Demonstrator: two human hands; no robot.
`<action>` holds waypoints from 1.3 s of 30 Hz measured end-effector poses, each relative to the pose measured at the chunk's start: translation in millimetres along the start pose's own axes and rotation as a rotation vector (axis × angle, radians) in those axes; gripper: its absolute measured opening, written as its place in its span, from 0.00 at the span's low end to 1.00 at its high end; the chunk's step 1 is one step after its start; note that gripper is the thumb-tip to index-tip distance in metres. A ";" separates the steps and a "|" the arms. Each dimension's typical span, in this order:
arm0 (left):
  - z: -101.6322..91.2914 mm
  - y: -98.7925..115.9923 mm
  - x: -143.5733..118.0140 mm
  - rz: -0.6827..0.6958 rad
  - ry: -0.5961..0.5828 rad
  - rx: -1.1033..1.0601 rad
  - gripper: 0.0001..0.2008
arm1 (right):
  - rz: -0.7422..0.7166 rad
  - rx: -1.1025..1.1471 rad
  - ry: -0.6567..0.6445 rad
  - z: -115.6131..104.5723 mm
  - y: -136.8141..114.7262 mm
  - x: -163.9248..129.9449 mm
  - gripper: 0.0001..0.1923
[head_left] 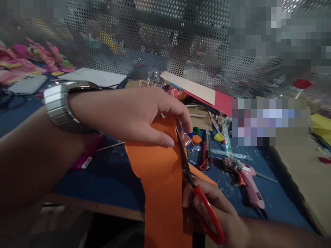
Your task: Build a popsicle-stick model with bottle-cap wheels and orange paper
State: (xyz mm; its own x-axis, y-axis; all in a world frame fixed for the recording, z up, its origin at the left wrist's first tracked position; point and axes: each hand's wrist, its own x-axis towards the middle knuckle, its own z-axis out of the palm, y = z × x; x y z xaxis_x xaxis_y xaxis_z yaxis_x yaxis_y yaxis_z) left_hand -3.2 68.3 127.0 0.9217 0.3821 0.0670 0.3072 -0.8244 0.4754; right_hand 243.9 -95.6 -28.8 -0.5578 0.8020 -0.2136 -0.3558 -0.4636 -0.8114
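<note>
A long sheet of orange paper (162, 186) hangs over the near edge of the blue table. My left hand (144, 113), with a metal watch (60, 103) on the wrist, pinches its upper end between thumb and fingers. My right hand (219, 206) holds red-handled scissors (207, 210) by the loops. The blades point up and away along the paper's right side, close to my left fingertips. A narrow orange strip (204, 175) shows just to the right of the blades. Part of the right fingers is hidden behind the scissors and paper.
Right of the paper lie a red box cutter (207, 151), bottle caps (196, 139), and a pink glue gun (249, 182). Cardboard (300, 165) lies at the far right. Coloured sheets (199, 91) lean near a perforated metal screen (155, 41). A phone (27, 84) rests at left.
</note>
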 end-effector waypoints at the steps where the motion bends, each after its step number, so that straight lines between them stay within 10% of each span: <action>1: 0.1 -0.6 -0.1 -0.002 -0.002 -0.001 0.16 | 0.003 0.000 0.000 0.3 0.3 0.5 0.19; 39: 0.1 -1.4 0.7 0.024 -0.006 0.046 0.18 | 0.034 0.138 0.073 5.9 5.9 0.2 0.22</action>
State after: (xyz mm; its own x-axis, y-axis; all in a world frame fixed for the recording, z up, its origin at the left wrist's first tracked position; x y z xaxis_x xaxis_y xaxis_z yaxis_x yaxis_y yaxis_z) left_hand -2.9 69.7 126.3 0.9302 0.3600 0.0723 0.2958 -0.8514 0.4331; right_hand 237.3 -100.4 -30.4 -0.5171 0.8078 -0.2832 -0.4403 -0.5347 -0.7213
